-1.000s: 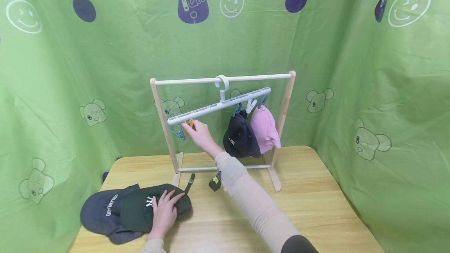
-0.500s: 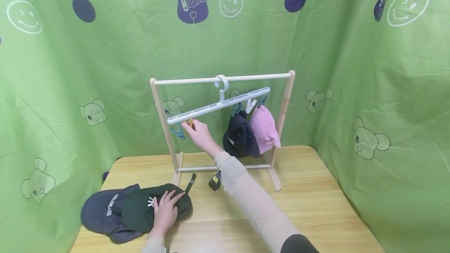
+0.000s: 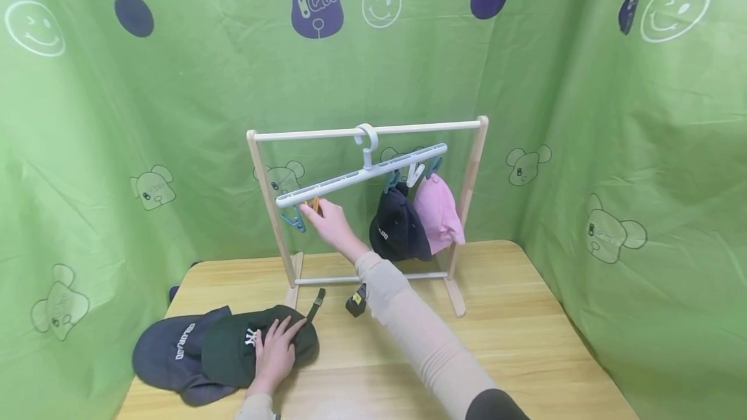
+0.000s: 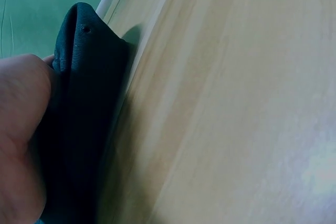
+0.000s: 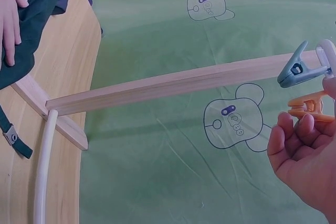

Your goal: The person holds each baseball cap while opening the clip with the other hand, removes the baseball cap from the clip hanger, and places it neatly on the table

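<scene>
My right hand [image 3: 334, 224] reaches up to the low left end of a pale blue clip hanger [image 3: 350, 179]. Its curled fingers pinch an orange clothespin [image 5: 310, 106], seen best in the right wrist view. Beside that hangs a blue-green clothespin [image 5: 299, 71] with nothing in it. My left hand [image 3: 274, 354] lies with fingers spread on a dark green baseball cap [image 3: 224, 349] with a white NY emblem. That cap overlaps a navy cap [image 3: 160, 352] lettered COLORADO on the table. From the hanger's raised right end hang a black cap [image 3: 399, 225] and a pink cap [image 3: 438, 212].
The hanger hooks over the top bar of a wooden rack [image 3: 474, 167]. A white clothespin [image 3: 415, 175] hangs between the two hung caps. A small black object [image 3: 356, 303] with a yellow mark lies on the wooden table [image 3: 513, 342]. Green printed cloth [image 3: 192, 83] encloses the table.
</scene>
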A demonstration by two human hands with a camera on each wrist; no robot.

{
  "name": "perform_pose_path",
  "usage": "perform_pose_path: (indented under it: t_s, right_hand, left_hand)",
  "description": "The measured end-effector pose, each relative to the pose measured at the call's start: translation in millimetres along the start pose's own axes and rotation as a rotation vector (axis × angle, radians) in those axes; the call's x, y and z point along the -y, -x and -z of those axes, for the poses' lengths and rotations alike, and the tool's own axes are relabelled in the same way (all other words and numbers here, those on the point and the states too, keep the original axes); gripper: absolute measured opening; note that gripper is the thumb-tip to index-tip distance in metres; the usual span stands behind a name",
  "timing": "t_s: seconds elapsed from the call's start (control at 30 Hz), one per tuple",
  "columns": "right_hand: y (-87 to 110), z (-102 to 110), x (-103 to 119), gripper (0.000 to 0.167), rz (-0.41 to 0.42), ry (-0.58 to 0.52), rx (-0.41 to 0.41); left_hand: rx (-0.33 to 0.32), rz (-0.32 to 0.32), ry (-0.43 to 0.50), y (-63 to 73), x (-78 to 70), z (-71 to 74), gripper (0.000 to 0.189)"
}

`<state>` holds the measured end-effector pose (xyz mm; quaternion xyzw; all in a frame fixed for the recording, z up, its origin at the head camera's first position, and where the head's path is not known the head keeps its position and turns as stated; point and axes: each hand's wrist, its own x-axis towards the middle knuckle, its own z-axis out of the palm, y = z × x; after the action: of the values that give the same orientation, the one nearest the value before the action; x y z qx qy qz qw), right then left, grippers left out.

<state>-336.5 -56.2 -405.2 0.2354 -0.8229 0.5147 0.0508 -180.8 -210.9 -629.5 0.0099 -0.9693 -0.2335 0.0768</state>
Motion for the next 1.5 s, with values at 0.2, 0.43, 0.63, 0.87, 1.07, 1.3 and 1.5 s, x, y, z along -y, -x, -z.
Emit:
perform_pose_path:
  t_s: [0.2, 0.43, 0.63, 0.87, 1.07, 1.3, 1.5]
  right_hand:
    - [-0.3, -0.3, 0.9, 0.032, 0.006, 0.001, 0.005]
    - [-0.6, 0.6, 2.0, 0.031, 0.008, -0.001, 0.005]
    - [-0.7, 0.9, 2.3, 0.031, 0.011, 0.01, 0.0]
    - [-0.9, 0.4, 2.1, 0.031, 0.017, 0.025, -0.016]
    - [-0.6, -0.5, 1.4, 0.03, 0.017, 0.011, -0.006]
    - [-0.5, -0.8, 2.0, 0.031, 0.016, 0.019, -0.013]
    - [-0.9, -0.1, 2.4, 0.03, 0.023, 0.035, -0.021]
  left_hand:
    - [-0.002, 0.008, 0.016, -0.1, 1.9, -2.4, 0.056]
    - [0.002, 0.006, 0.042, -1.9, 1.6, -1.7, 0.056]
    - [0.005, 0.005, 0.052, -2.9, 1.8, -2.0, 0.057]
    - [-0.008, 0.003, 0.085, -3.3, 1.9, -1.8, 0.057]
    - [-0.025, 0.026, 0.135, -2.8, 3.8, -0.6, 0.057]
    - [-0.072, 0.02, 0.193, -4.7, 2.0, 8.0, 0.054]
    - [-0.103, 0.01, 0.201, -6.7, -2.6, 14.3, 0.051]
